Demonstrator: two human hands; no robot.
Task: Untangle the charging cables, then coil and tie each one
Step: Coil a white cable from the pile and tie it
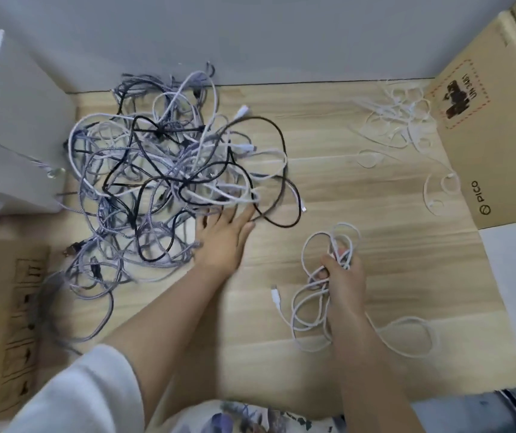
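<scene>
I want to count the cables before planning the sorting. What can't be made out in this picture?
- Cable pile, head view: strands overlap, so no count.
- Left hand: fingertips blurred at the pile's edge; contact unclear.
- White cable in right hand: far end untraceable.
- White ties: blurred, too thin to count.

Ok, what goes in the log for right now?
left hand: open, touching cable pile | right hand: gripping white cable | ties: untouched
</scene>
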